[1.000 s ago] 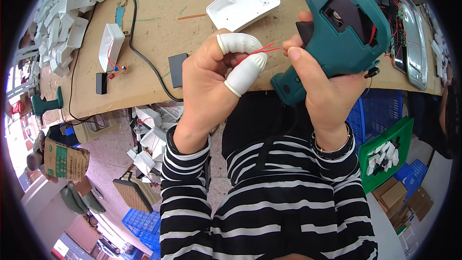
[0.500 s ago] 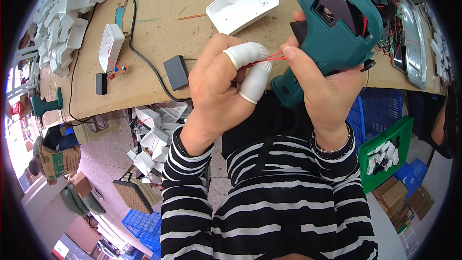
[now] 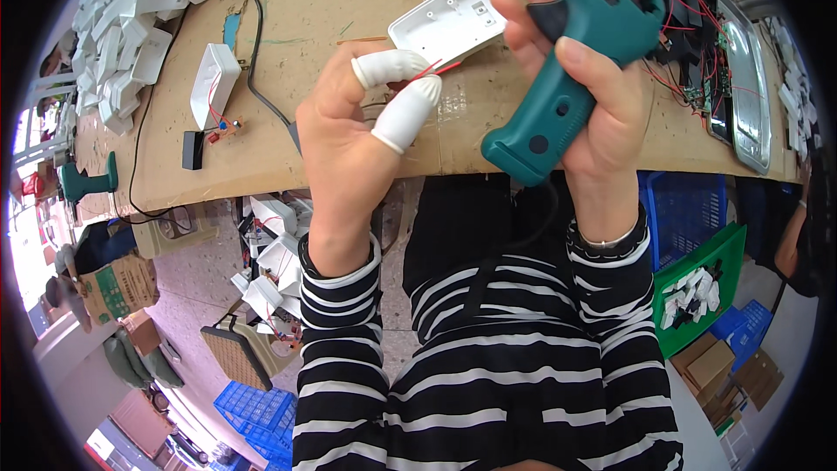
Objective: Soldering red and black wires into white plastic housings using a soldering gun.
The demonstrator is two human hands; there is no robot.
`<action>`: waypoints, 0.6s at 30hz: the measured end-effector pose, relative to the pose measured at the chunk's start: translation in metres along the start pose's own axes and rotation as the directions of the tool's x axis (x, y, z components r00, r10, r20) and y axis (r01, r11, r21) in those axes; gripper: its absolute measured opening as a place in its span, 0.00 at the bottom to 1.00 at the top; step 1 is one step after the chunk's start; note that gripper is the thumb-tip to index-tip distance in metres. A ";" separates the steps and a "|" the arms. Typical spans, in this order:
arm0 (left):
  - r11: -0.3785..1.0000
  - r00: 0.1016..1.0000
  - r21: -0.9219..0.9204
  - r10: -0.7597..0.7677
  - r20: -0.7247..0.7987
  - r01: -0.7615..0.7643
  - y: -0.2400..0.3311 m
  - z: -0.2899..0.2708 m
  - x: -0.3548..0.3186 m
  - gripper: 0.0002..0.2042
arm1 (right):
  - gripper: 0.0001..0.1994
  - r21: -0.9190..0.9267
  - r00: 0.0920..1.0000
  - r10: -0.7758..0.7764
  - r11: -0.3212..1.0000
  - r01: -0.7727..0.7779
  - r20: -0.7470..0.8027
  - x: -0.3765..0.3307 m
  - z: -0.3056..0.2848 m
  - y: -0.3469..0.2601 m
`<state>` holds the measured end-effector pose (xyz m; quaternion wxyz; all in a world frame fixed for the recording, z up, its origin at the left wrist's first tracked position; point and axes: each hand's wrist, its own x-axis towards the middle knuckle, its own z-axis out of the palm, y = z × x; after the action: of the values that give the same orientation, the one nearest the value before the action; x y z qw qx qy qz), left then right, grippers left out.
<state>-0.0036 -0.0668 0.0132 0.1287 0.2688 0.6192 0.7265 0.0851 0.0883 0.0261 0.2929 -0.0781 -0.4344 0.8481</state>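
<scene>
Two closed hands: right [image 3: 593,113] gripping upright teal glue gun [image 3: 575,61], left [image 3: 357,131] pinching red wire [image 3: 427,74].

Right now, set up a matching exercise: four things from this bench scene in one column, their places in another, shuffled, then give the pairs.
Things:
1. green tool
2. red wire
3. white cover
4. metal tray

Places:
A. flat on the cardboard beyond the hands
B. at the bench's far right edge
C. in the right hand
D. pinched in the left hand, between capped fingertips

Pairs: 1-C, 2-D, 3-A, 4-B
</scene>
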 end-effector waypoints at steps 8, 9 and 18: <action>0.895 0.980 0.409 0.129 0.153 -0.181 -0.001 0.014 0.000 0.07 | 0.30 -0.020 0.992 0.082 0.996 -0.084 -0.094 -0.026 -0.007 0.003; 0.911 0.987 0.384 0.114 0.116 -0.150 -0.003 0.021 -0.004 0.07 | 0.31 0.004 0.991 0.088 0.996 -0.088 -0.101 -0.031 -0.011 0.003; 0.606 0.912 0.696 0.367 0.184 -0.384 -0.022 0.045 -0.027 0.09 | 0.31 0.079 0.985 0.124 0.990 -0.115 -0.118 -0.039 -0.027 0.004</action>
<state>0.0400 -0.0391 -0.0104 -0.1351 0.4290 0.7812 0.4328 0.1256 0.0827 0.0019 0.2702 -0.1457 -0.3794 0.8728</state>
